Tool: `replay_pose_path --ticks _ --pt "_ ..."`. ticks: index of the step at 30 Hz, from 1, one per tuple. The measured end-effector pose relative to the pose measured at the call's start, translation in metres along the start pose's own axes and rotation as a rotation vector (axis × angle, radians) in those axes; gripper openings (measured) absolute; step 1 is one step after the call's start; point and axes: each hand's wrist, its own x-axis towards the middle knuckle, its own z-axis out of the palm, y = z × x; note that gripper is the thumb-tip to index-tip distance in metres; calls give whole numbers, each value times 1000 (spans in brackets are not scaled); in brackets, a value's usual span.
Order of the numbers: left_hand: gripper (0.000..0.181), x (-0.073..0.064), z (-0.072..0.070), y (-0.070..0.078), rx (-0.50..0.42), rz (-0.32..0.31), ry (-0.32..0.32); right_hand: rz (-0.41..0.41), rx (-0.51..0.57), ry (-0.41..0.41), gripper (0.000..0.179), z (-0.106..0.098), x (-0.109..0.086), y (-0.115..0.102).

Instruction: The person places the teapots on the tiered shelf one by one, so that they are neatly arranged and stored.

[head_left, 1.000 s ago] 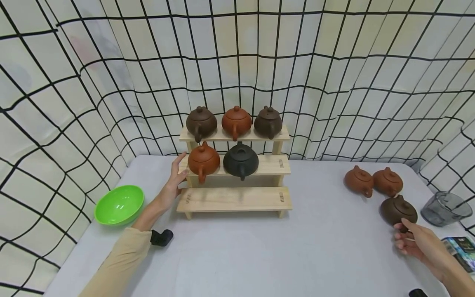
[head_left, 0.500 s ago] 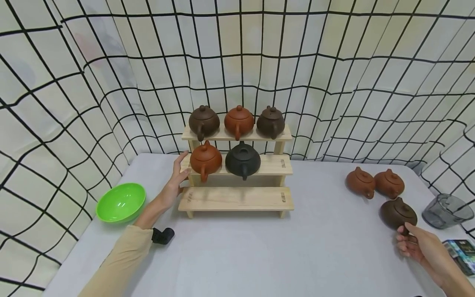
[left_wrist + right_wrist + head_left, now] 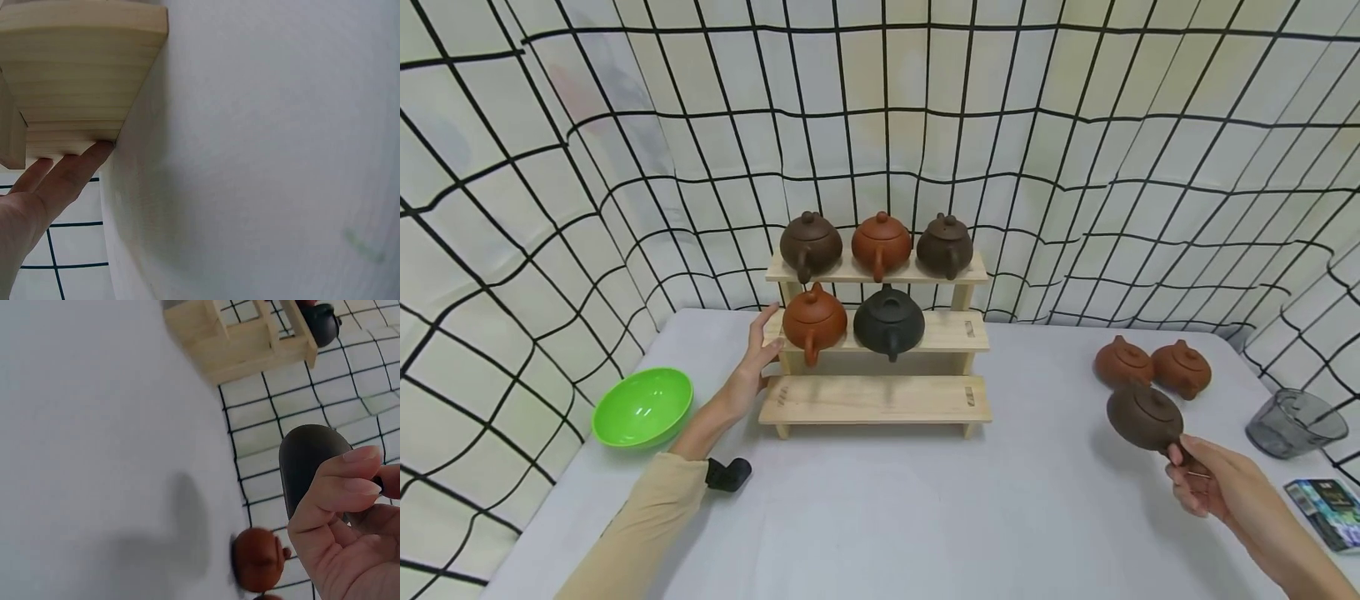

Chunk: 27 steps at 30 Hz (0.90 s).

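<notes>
My head feed has the right hand (image 3: 1213,475) over the right part of the table (image 3: 962,517), thumb and fingers clamped on the handle of a dark brown teapot (image 3: 1142,415). That pot is off the cloth, its shadow below, body to the left of the fingers. My right wrist view agrees: handle pinched, pot in the air.

Just beyond it, two reddish teapots (image 3: 1123,362) (image 3: 1182,368) sit side by side on the far right; from here I can't tell if the held pot touches the left one. Right of them a grey clear cup (image 3: 1296,423), and nearer, a printed packet (image 3: 1328,510).

Left hand (image 3: 751,367): fingers extended, grasping nothing, tips touching the left end of the wooden stand (image 3: 880,400). I count three tiers. Far top one: brown teapot (image 3: 811,242), orange teapot (image 3: 882,243), dark pot (image 3: 945,246), left to right. Middle: an orange-red teapot (image 3: 815,318) left, black teapot (image 3: 889,323) beside it. Green bowl (image 3: 643,407) on the left side, near the left forearm.
</notes>
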Motion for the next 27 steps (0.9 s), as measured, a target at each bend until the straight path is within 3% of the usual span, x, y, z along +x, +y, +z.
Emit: replay_pose_path --ticks 9,14,20,27 --pt "70 -1 -1 2 27 -11 6 -310 -1 -111 41 57 8 -51" --pt "69 -1 -1 3 32 -11 15 -402 44 -193 38 90 23 -81" --pt "69 -1 1 3 18 -12 1 -374 60 -235 37 120 43 -107" --pt "69 -1 0 3 20 -24 7 -320 54 -222 33 141 64 -119"
